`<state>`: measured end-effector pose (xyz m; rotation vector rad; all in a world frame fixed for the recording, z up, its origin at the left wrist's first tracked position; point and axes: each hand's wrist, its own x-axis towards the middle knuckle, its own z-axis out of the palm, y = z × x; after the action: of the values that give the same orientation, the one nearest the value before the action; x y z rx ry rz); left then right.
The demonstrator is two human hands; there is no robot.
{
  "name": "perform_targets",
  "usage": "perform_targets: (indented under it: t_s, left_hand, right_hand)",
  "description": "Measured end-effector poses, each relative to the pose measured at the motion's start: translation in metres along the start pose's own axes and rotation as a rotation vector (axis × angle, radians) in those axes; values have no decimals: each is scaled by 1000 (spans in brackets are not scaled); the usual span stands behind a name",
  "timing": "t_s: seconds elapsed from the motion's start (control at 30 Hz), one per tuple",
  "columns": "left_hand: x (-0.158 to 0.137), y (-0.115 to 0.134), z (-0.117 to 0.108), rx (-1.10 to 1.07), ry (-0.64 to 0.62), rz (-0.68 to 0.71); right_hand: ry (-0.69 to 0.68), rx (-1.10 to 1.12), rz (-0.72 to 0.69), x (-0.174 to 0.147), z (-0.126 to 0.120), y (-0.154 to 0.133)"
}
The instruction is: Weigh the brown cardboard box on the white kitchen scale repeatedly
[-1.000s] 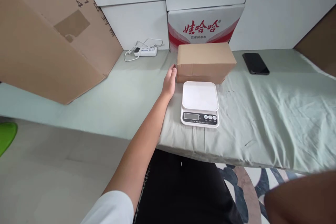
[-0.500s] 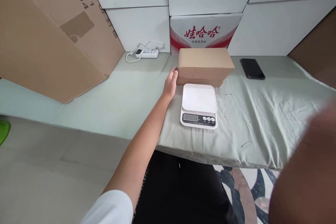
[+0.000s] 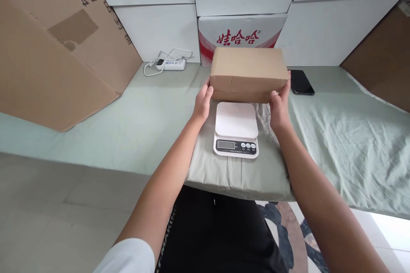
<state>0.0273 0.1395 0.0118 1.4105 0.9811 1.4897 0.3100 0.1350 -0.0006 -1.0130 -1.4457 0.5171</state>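
Note:
My left hand (image 3: 203, 101) grips the left end of a brown cardboard box (image 3: 250, 63), thumb on its near side. At the opposite end my right hand (image 3: 280, 104) has its thumb on the front face and its fingers round the side. Between my forearms, just in front of the box, a white digital kitchen scale (image 3: 236, 120) lies on the cloth. Nothing sits on its plate, and its display is dark. The underside of the box is hidden, so I cannot tell whether it is fully off the surface.
A black phone (image 3: 301, 82) lies just right of the box. Behind stands a white and red printed carton (image 3: 240, 30) among white boxes. A white power strip with a cable (image 3: 171, 65) lies back left. Large cardboard cartons (image 3: 64, 68) flank both sides. Green-grey cloth (image 3: 153, 136) covers the surface.
My right hand has come in from the blurred right edge and taken hold of the box's right end. The box appears slightly raised and nearer. The view has shifted a little.

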Motion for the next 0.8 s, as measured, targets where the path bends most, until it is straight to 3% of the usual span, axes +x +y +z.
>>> perform_targets:
  t_s: [0.1,0.2,0.3,0.4,0.57,0.8]
  left_hand:
    - [-23,24,0,9,-20,110]
    - [-61,41,-5,6,0,167]
    - [-100,46,-11,42,-3,166]
    - [-124,44,-12,62,1,159]
    - [-133,41,-8,126,77,73]
    - [-131,36,-10,34,161,105]
  right_hand:
    - [38,-7,-60,-15,-7,-38]
    - [53,3,-84,-52,-14,-63]
    - [120,-48,-63,-89,-19,-72]
    - [213,-108,-77,-106,-20,-74]
    - [224,-112,-52,-104,-19,-73]
    - [163,-15,3,-102,-21,-80]
